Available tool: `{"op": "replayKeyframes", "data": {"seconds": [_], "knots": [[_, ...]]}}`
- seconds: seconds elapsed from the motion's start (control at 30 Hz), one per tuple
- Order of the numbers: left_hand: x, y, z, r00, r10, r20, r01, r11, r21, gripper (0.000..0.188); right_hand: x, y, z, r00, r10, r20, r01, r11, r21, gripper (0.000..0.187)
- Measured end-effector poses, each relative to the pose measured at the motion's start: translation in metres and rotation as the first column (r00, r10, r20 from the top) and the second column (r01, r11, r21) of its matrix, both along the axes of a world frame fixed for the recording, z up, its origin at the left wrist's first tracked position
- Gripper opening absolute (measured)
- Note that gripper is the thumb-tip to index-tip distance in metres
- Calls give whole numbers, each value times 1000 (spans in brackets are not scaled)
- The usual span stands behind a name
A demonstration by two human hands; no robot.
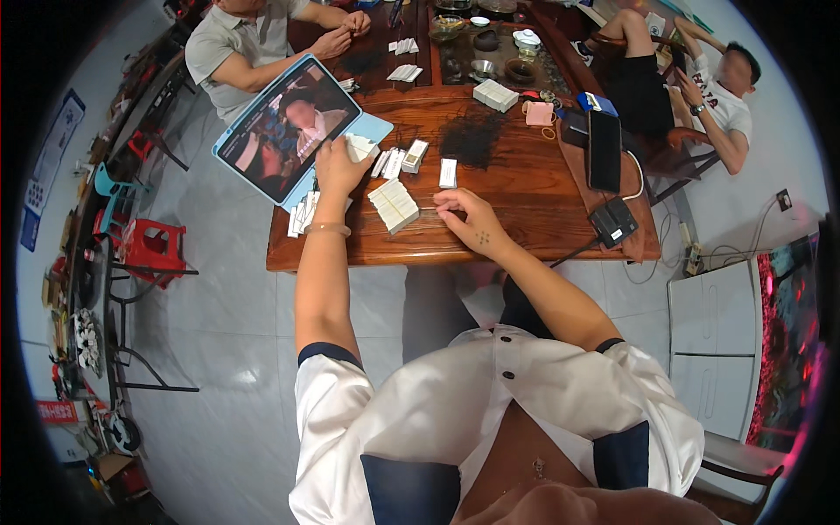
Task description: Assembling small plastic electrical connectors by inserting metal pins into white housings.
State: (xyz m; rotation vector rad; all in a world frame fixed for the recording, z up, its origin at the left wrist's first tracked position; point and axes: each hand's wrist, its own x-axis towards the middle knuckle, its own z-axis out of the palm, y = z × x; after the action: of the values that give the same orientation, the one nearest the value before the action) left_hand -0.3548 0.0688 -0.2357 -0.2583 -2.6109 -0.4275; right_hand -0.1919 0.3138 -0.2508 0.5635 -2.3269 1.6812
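Note:
My left hand (339,168) reaches over the table in front of the tablet (289,127), with fingers and thumb around a stack of small white cards (361,148). Close to the table's front edge, my right hand (475,223) is closed, its fingertips pinched together; anything between them is too small to make out. Between my hands lies a thicker bundle of white cards (393,206) with a band around it. A single white card (448,173) lies just beyond my right fingers. Farther off is a loose heap of thin black strands (471,138).
More white cards (304,213) lie by my left wrist, and another bundle (495,95) lies farther back. A phone (604,150) and black box (613,220) with cables occupy the right. A tea tray (499,52) stands at the back. Two people (249,52) (722,96) sit nearby.

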Motion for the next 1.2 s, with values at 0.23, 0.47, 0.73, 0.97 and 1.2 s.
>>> {"op": "replayKeyframes", "data": {"seconds": [0.23, 0.47, 0.73, 0.97, 1.2], "knots": [[108, 17, 66, 871, -390, 300, 366, 921, 133, 80, -4, 3, -3, 1000, -25, -6, 25, 999, -32, 27], [142, 22, 26, 933, -343, 104, 332, 937, 111, 69, 1, 1, -2, 999, -31, 26, 32, 999, -37, 27], [162, 5, -6, 595, -465, -656, 167, 869, -465, 29, -2, 3, -3, 1000, -12, 17, 13, 997, -77, 26], [160, 7, -4, 590, -449, -671, 166, 881, -444, 30, -2, 1, -4, 999, -12, 44, 16, 995, -100, 25], [163, 19, 6, 673, -517, -529, 376, 855, -357, 31, 5, 8, 12, 963, 220, 153, -163, 934, -319, 58]]}}
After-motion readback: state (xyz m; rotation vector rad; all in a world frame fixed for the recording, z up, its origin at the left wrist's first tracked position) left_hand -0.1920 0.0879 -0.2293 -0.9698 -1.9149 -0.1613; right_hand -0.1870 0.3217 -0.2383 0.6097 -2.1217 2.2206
